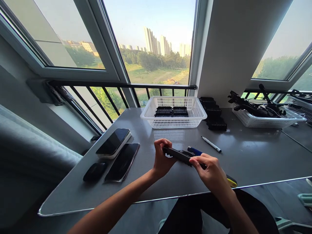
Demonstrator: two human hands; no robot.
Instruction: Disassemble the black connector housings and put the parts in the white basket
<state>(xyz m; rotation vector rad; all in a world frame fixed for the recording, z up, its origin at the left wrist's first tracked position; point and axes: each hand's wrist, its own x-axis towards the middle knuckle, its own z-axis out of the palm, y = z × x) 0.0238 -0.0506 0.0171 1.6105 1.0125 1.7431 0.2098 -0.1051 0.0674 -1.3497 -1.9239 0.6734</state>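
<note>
A long black plastic part point(179, 156) is held up above the grey table, tilted down toward the right. My left hand point(163, 159) grips its left end, with the fingers curled over the top. The thumb and fingers of my right hand point(209, 169) pinch the part near its right end. Behind the part, a blue object point(194, 150) lies on the table, partly hidden by it and by my right hand. A yellow and black tool point(231, 181) shows beside my right wrist at the table's front edge.
Black parts lie in a white basket point(174, 123), with more stacked at its right point(213, 113). A marker point(211, 144) lies nearer. Two phones point(123, 162) and a mouse point(95, 172) sit left. Another basket point(268, 122) holds black cabled items.
</note>
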